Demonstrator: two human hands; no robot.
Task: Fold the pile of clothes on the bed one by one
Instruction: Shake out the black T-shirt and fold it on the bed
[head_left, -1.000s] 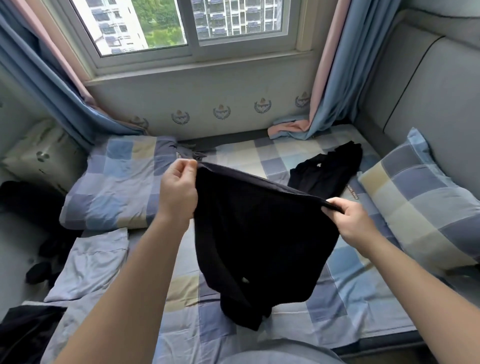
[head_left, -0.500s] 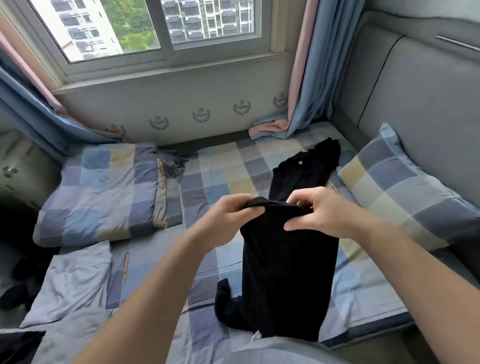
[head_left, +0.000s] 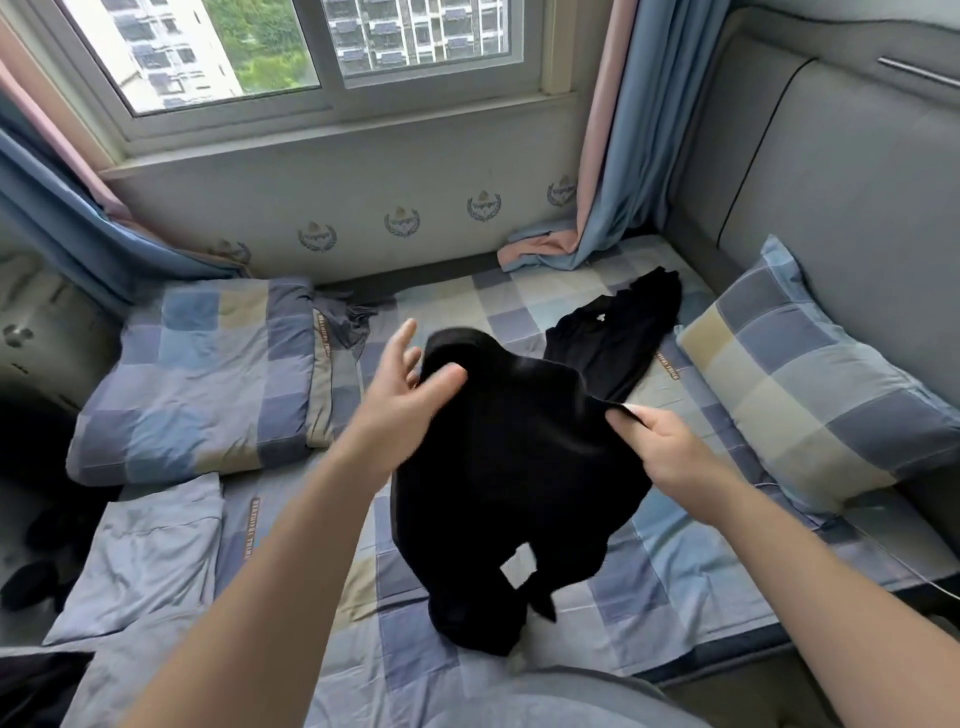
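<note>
The right hand (head_left: 665, 452) had its fingers (head_left: 631, 415) pinched tight on one edge of the soft black cloth garment (head_left: 509, 467), holding it up over the middle of the blue-and-cream checked bed (head_left: 639, 577) while its lower end bunched on the sheet. The left hand (head_left: 405, 395) was spread wide, fingers straight, thumb laid against the garment's raised far fold and gripping nothing. A second black garment (head_left: 608, 348) lay flat farther back, just beside the checked pillow (head_left: 810, 395).
</note>
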